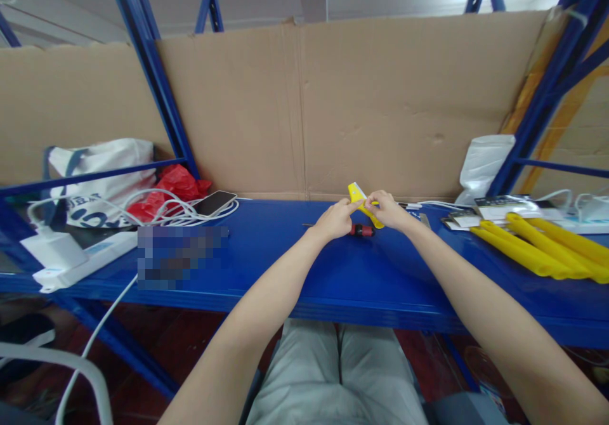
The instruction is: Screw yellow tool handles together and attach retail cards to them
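Observation:
A yellow tool that looks like a scraper head [354, 191], with a pale strip along its upper edge, is held at a slant just above the blue tabletop. My left hand [337, 218] grips it from the left, index finger stretched across it and the other fingers curled. From the right, my right hand [386, 210] pinches its middle between thumb and fingers. The fingers cover part of the tool. Below it lies a screwdriver [363, 230] with a red and black handle, its thin shaft showing left of my left hand.
Several long yellow handles [547, 254] lie at right beside flat packets [507, 204]. A small metal piece [425, 221] rests near my right wrist. At left are a phone [216, 203], white cables, a power strip [102, 257] and a red bag [174, 187]. Cardboard [380, 108] closes the back.

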The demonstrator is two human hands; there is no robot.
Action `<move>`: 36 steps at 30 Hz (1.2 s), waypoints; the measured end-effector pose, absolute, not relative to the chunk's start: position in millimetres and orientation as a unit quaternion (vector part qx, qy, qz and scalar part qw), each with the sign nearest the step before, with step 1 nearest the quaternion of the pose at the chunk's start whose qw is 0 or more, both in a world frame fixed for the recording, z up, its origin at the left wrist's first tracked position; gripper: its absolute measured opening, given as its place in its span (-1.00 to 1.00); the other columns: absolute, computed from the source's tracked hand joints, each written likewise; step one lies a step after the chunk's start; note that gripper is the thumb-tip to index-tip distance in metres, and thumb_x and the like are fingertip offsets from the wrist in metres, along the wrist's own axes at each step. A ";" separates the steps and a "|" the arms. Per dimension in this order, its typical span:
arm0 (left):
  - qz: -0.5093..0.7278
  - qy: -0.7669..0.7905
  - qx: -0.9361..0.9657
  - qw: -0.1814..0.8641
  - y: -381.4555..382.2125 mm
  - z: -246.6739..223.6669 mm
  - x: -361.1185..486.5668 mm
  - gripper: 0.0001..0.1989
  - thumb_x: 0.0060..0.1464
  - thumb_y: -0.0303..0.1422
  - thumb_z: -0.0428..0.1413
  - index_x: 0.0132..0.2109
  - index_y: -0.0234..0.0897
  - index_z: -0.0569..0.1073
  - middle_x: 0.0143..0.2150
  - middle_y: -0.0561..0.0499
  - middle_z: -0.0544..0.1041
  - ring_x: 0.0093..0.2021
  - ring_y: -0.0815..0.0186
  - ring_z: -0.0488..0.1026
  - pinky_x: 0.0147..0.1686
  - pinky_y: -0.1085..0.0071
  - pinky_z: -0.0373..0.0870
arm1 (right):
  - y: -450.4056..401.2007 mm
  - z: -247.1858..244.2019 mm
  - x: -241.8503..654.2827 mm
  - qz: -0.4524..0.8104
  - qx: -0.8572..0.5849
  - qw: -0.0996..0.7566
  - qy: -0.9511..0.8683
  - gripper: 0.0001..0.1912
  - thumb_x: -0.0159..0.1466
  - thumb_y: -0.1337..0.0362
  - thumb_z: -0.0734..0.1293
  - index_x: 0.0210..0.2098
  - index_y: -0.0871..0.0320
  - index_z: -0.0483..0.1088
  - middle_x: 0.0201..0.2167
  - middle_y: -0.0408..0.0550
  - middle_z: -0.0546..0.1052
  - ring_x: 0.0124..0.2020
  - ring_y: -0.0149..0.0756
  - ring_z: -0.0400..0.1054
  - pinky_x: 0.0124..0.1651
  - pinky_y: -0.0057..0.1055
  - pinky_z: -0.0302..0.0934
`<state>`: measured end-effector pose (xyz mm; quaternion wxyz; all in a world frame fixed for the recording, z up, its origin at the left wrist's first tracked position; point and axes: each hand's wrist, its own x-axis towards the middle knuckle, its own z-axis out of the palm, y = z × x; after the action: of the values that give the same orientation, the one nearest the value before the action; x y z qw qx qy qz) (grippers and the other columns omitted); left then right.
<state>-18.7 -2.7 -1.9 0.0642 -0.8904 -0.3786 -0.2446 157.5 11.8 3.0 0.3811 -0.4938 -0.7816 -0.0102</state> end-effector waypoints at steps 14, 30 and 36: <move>-0.239 -0.375 -0.893 0.068 -2.5 -2.2 -19.6 -0.41 -0.01 -0.61 -0.13 0.19 -0.22 0.26 -0.16 -0.10 0.38 -0.21 0.28 0.37 -0.19 0.36 0.32 | 4.1 8.2 154.5 0.077 -0.547 0.395 -0.734 -0.94 0.07 0.33 0.25 -0.52 0.17 0.33 -0.41 -0.06 0.41 -0.33 -0.32 0.27 -0.19 -0.36 0.16; -0.251 -0.380 -0.889 0.053 -2.0 -2.7 -19.5 -0.40 -0.03 -0.61 -0.11 0.19 -0.22 0.26 -0.16 -0.10 0.38 -0.18 0.26 0.38 -0.17 0.34 0.32 | -2.0 8.2 143.9 0.200 -0.528 0.476 -0.674 -0.91 0.02 0.44 0.25 -0.54 0.16 0.23 -0.53 -0.17 0.36 -0.45 -0.41 0.25 -0.26 -0.40 0.20; -0.256 -0.378 -0.888 0.051 -0.9 -3.5 -19.0 -0.40 -0.03 -0.62 -0.12 0.19 -0.24 0.26 -0.15 -0.12 0.38 -0.19 0.25 0.38 -0.17 0.33 0.32 | -2.3 9.3 145.3 0.189 -0.528 0.468 -0.683 -0.91 0.02 0.43 0.26 -0.55 0.16 0.23 -0.52 -0.17 0.37 -0.42 -0.40 0.26 -0.24 -0.38 0.20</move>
<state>-19.0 -0.9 -3.5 0.0510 -0.8883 -0.3779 -0.2559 145.3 -2.3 9.3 0.4678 -0.5278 -0.6832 0.1892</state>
